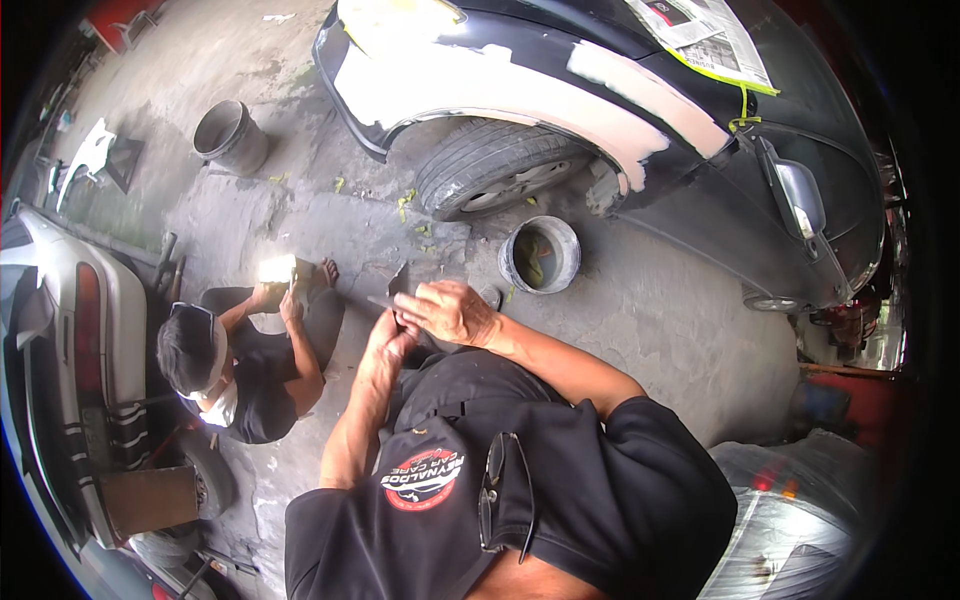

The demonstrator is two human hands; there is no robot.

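In front of my waist, my left hand and my right hand meet. The left fingers pinch a dark thin piece, whose pointed edge sticks up past the fingertips; it looks like a scrap of dark sheet, but its kind is hard to make out. My right fingers are bent over it, against the left hand, and hide much of it. Beyond my hands stands a dark car, its fender covered with pale, whitish-pink patches above the front wheel.
A grey bucket with murky liquid is by the wheel; another bucket stands farther left. At left a person sits low, holding a pale box-like object. A light car is behind them; a plastic-covered vehicle is at right.
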